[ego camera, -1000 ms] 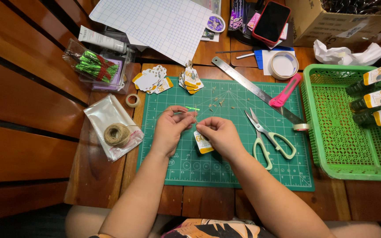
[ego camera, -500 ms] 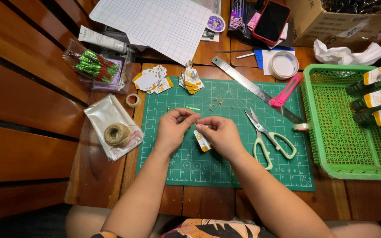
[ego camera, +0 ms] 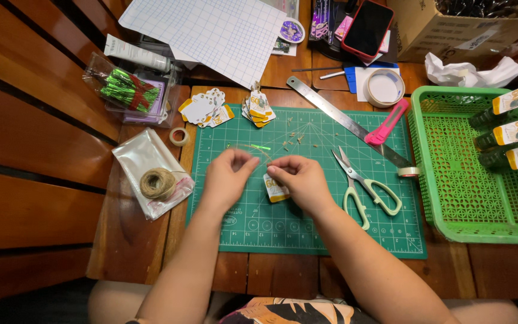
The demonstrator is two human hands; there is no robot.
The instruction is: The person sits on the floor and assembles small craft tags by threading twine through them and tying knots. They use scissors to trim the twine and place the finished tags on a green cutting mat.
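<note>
Two hands are seen over the green cutting mat (ego camera: 307, 228), which is used as the landmark here. The left hand (ego camera: 226, 180) is held near the mat's middle with fingers pinched together on a thin piece of twine (ego camera: 258, 150); the right hand (ego camera: 301, 180) is just beside it, fingers curled shut on the other end of that twine, with one small white-and-yellow tag (ego camera: 276, 188) hanging under it, against the mat.

On the mat, right of the hands, one pair of scissors (ego camera: 364, 186) with pale green handles is laid, blades open. One metal ruler (ego camera: 346, 120) is set slantwise across the mat's upper right part, and one pink utility knife (ego camera: 387, 122) is touching it. Two piles of tags are seen at the mat's top edge: one spread pile (ego camera: 206, 111) just off the upper left corner, one stacked pile (ego camera: 258, 108) on the edge itself.

Left of the mat, one ball of jute twine (ego camera: 157, 183) is resting on a clear plastic bag (ego camera: 139, 157), and one small tape ring (ego camera: 179, 136) is lying just above it. Right of the mat, one green basket (ego camera: 451, 198) is placed on the surface, with three tagged bottles (ego camera: 514, 129) counted inside. One bigger tape roll (ego camera: 384, 87) is found above the mat's upper right corner.
</note>
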